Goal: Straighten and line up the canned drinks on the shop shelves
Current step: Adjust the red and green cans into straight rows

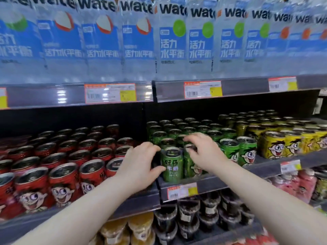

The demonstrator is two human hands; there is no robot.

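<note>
At shelf (265,167) front edge, left end of the green row: left hand (139,163), thumb and fingers curled round front green can (172,167), upright. Right hand (203,152) arched over neighbouring can (188,162), fingertips pinching its rim. Red cans (63,179) left, yellow cans (276,145) right.

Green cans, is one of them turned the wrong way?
Yes. The front can in the left hand shows writing, but the next can, in the right hand, shows the cartoon face. Nothing looks spilled.
</note>
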